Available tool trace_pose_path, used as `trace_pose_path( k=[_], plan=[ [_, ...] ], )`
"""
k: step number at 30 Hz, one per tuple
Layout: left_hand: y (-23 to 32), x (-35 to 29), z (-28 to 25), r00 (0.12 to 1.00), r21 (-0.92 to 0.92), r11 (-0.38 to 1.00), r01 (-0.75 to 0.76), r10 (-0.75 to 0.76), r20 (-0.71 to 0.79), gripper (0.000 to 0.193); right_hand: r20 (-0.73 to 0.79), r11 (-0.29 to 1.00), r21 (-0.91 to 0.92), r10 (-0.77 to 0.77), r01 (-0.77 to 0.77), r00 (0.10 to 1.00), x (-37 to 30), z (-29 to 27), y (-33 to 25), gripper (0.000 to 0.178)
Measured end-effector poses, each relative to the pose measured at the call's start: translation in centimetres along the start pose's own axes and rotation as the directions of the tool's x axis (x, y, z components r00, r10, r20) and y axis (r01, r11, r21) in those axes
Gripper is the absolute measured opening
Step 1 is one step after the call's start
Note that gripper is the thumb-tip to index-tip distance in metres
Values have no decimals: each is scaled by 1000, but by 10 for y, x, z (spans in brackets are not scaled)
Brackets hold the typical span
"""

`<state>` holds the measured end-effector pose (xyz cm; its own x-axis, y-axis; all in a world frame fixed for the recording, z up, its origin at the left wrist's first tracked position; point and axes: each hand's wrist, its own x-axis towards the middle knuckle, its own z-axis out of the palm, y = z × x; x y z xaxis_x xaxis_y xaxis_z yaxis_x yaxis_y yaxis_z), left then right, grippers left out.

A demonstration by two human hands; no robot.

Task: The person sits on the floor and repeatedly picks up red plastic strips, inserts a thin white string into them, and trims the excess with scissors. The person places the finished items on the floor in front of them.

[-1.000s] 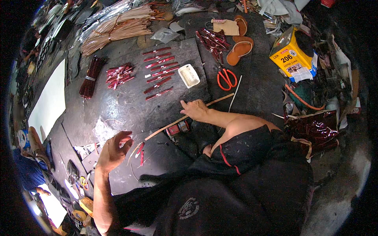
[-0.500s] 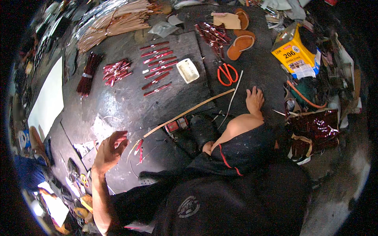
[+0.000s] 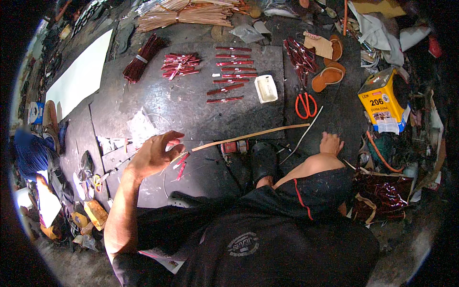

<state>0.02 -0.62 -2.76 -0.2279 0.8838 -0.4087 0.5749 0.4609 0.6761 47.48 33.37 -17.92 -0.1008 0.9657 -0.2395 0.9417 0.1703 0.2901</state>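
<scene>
My left hand hovers over the near left part of the dark boards, its fingers curved and apart with nothing visible between them. Just beyond its fingertips lie short dark red strips. A long tan strip stretches from there to the right. My right hand rests palm down on the dark surface at the right, fingers spread, beside a thin white strip. Farther off from it are orange-handled scissors, partly under a pile of red strips.
On the board are a row of red strips, a red pile, a tied dark bundle and a white tray. Sandals and a yellow box stand right. Another person's blue clothing shows left.
The view has turned, shifting the scene. My left hand has come closer to the short red strips and the tan strip's end. My right hand stays down on the surface.
</scene>
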Motion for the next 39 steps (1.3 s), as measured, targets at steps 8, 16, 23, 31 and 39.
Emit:
trace_pose_path(
  k=[8, 16, 23, 31, 39],
  plan=[
    [8, -12, -4, 999, 13, 1000, 6, -6, -39, 37, 165, 977, 170, 104, -132, 981, 22, 14, -7, 42],
    [2, -11, -3, 997, 57, 995, 77, -78, 22, 40, -488, 522, 545, -439, 656, 754, 69, -77, -61, 55],
    [14, -15, -9, 995, 69, 997, -44, 50, -90, 41, -431, 35, 367, -879, 929, 203, 49, -219, -262, 37],
    [11, -52, -24, 980, 113, 987, 112, -91, -179, 41, -550, -101, 101, -834, 990, -30, 64, -149, -493, 30],
    [-2, -87, -28, 956, 65, 956, 286, -279, -95, 42, -435, -52, -247, -886, 968, -159, 54, -131, -541, 32]
  ],
)
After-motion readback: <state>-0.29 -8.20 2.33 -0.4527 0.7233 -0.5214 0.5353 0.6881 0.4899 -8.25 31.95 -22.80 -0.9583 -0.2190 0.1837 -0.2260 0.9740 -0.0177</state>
